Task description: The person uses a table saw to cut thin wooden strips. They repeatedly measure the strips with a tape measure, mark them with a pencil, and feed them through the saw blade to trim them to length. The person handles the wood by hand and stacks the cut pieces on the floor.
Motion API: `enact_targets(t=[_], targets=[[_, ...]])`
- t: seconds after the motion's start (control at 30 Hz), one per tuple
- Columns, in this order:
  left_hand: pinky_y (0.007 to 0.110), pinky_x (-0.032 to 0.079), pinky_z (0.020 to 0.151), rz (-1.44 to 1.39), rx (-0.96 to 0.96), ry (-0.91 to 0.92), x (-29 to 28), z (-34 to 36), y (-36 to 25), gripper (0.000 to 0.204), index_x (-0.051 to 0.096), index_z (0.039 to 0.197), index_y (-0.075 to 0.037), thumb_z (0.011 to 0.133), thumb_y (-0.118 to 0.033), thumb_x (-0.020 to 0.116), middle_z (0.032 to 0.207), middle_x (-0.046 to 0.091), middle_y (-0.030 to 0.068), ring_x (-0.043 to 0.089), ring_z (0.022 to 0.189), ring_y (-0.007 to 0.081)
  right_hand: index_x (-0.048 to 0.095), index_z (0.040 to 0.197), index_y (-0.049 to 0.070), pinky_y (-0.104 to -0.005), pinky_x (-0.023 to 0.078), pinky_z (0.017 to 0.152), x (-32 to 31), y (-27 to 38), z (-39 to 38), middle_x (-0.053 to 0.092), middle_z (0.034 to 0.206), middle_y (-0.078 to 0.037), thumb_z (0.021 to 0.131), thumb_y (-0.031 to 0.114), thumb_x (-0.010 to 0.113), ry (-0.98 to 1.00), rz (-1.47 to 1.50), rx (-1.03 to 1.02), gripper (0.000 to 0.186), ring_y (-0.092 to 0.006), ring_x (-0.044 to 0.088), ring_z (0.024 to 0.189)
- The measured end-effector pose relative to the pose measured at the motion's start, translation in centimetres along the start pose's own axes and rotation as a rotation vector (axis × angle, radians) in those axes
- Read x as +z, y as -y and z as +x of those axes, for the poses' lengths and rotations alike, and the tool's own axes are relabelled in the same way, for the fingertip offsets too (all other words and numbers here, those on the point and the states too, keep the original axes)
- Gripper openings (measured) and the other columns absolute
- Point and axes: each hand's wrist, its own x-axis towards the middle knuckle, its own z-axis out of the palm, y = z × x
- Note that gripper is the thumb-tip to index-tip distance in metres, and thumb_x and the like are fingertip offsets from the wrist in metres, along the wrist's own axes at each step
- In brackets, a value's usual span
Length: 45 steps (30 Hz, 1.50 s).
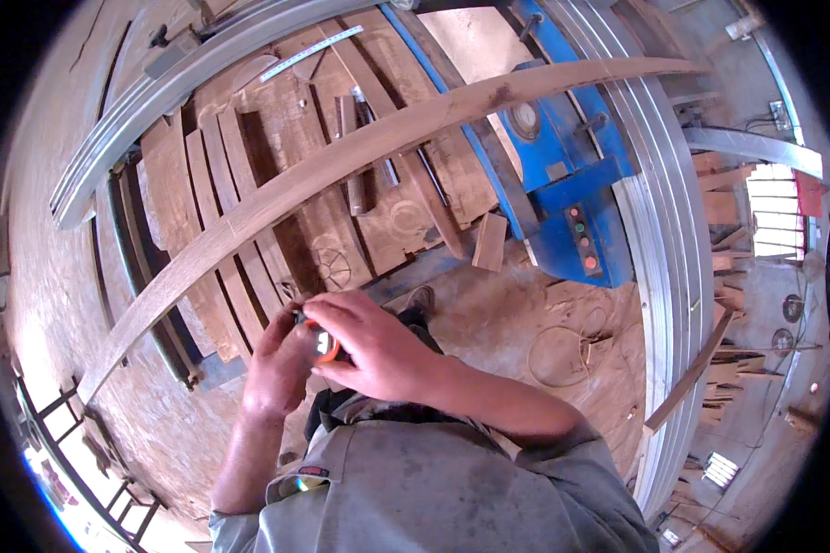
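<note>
One long plank (341,158) runs from near left to far right, beyond both hands. Right hand (378,346) is curled, nearly closed, around the orange case (326,345). Left hand (281,359), nearer the plank, bends its fingers at the case; its grip cannot be told. The case sits between the hands, on the person's side of the plank.
</note>
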Motion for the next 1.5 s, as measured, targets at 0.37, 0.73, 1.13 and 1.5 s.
enact_targets(t=[0.37,0.73,1.13,1.5], targets=[[0.036,0.047,0.099,0.297,-0.172,0.261,0.5,-1.0,1.2,0.089,0.032,0.144,0.007,0.082,-0.042,0.073,0.131,0.054,0.0175,0.055,0.118,0.0244,0.065,0.108,-0.001,-0.0379,0.052,0.082,-4.8,-2.8,-6.0,0.067,0.098,-0.017,0.087,0.013,0.066,0.06,0.209,0.258,0.025,-0.0295,0.066,0.091],[0.031,0.045,0.096,0.468,-0.271,0.565,12.6,2.1,4.6,0.097,0.029,0.147,0.006,0.076,-0.034,0.082,0.132,0.052,0.013,0.054,0.116,0.02,0.064,0.108,0.0,-0.0404,0.049,0.083,-8.3,-2.9,-13.3,0.066,0.1,-0.019,0.08,0.009,0.064,-0.058,0.332,0.377,0.03,-0.0325,0.063,0.096],[0.027,0.045,0.057,1.438,-0.342,0.238,16.9,7.2,4.8,0.032,0.069,0.102,-0.001,0.084,-0.027,0.068,0.071,0.062,0.001,0.057,0.062,0.01,0.064,0.087,0.008,-0.025,0.04,0.053,-47.8,-12.9,-37.2,0.053,0.069,0.001,0.089,0.026,0.065,-1.068,0.42,0.603,0.018,-0.0097,0.049,0.059],[0.026,0.046,0.063,1.452,0.291,0.392,30.7,12.3,8.6,0.017,0.071,0.083,0.0,0.089,-0.014,0.063,0.078,0.063,0.0078,0.06,0.07,0.0137,0.05,0.128,-0.004,-0.0493,0.04,0.105,-57.3,-19.0,-54.1,0.048,0.136,-0.029,0.087,0.044,0.062,-1.135,-0.791,1.553,0.065,-0.0428,0.046,0.127]])
